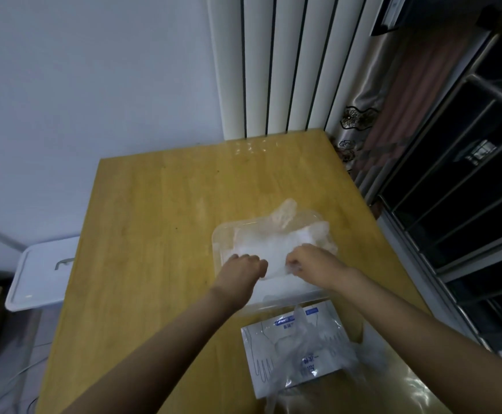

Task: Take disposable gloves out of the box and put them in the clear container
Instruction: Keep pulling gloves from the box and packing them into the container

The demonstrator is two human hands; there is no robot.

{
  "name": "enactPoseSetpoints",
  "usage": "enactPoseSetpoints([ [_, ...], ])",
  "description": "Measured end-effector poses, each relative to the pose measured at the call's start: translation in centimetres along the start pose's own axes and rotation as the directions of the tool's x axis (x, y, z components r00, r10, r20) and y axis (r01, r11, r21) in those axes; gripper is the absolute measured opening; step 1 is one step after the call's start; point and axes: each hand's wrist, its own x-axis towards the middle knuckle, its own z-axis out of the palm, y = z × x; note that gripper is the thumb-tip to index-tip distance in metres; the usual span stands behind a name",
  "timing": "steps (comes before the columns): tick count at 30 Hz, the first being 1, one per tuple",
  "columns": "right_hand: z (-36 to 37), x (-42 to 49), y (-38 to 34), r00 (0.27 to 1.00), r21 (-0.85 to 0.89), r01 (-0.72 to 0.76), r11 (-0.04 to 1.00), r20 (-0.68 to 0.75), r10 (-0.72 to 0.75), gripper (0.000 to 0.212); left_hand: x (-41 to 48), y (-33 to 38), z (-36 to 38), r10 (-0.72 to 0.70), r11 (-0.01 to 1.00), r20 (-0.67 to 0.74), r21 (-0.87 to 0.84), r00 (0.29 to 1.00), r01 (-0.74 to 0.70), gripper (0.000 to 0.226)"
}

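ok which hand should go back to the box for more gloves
Right hand, probably: both it and the left hand are at the gloves in the container, but the box spills loose gloves on the right arm's side.

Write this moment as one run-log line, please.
left hand, right hand: grip glove stack | stack: in clear container | glove box: loose gloves on top

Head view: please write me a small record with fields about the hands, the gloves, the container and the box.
left grip: curled on the gloves, at their near edge
right grip: pinches the same gloves
container: clear, on the table, holds the gloves
box: nearer the person, loose film spilling from it
bin: white, left of the table
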Motion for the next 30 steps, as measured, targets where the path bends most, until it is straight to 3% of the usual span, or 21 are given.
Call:
enactPoseSetpoints([
  [1,0.3,0.3,0.2,0.996,0.019,-0.034,0.999,0.079,0.033,0.019,0.3,0.1,0.3,-0.011,1.000,0.050,0.017,0.999,0.010,0.039],
  [4,0.1,0.3,0.5,0.959,0.080,-0.086,0.993,0.278,0.061,0.047,0.7,0.4,0.7,-0.040,0.999,0.192,0.035,0.981,0.033,0.031],
  [6,-0.6,-0.1,0.3,0.956,0.177,-0.104,0.979,0.288,0.050,0.051,0.8,0.1,0.9,-0.032,0.999,0.295,-0.010,0.955,0.037,0.031],
  [7,-1.0,-0.2,0.2,0.973,0.201,-0.087,0.976,0.226,0.040,0.045,0.9,-0.1,0.8,-0.028,0.999,0.356,-0.033,0.934,0.043,0.033],
  [9,-1.6,-0.4,-0.2,0.999,0.205,-0.025,0.978,-0.032,0.032,0.028,1.0,-0.4,0.3,-0.039,0.997,0.437,-0.047,0.899,0.066,0.035],
  [11,-1.7,-0.3,-0.6,0.966,0.169,0.032,0.985,-0.258,0.013,0.018,1.3,-0.4,-0.3,-0.075,0.992,0.364,-0.071,0.928,0.108,0.037],
  [12,-1.7,0.0,-0.8,0.955,0.140,0.053,0.989,-0.297,-0.010,0.018,1.7,-0.3,-0.5,-0.108,0.987,0.261,-0.086,0.959,0.135,0.035],
  [14,-1.0,0.6,-0.9,0.975,0.060,0.059,0.996,-0.220,-0.044,0.027,2.3,-0.1,-0.3,-0.160,0.981,0.055,-0.104,0.986,0.165,0.029],
  [15,-0.5,1.0,-0.9,0.988,0.016,0.046,0.999,-0.146,-0.043,0.035,2.5,0.1,0.1,-0.158,0.981,0.028,-0.113,0.987,0.160,0.029],
  [17,0.7,2.1,-0.7,0.999,-0.059,0.031,0.998,-0.020,-0.032,0.054,3.1,0.1,1.4,-0.113,0.989,0.142,-0.084,0.983,0.126,0.048],
  [21,2.9,4.2,-0.2,0.989,-0.226,0.010,0.974,0.146,0.024,0.075,4.2,-0.7,4.5,-0.112,0.992,0.409,0.098,0.906,0.078,0.075],
  [24,4.0,5.3,0.4,0.977,-0.284,-0.006,0.959,0.201,0.066,0.079,4.5,-1.2,6.1,-0.146,0.988,0.432,0.109,0.890,0.110,0.079],
  [30,3.4,5.1,1.0,0.962,-0.228,-0.023,0.973,0.259,0.083,0.077,4.6,-1.1,6.5,-0.158,0.987,0.427,0.095,0.890,0.129,0.076],
])
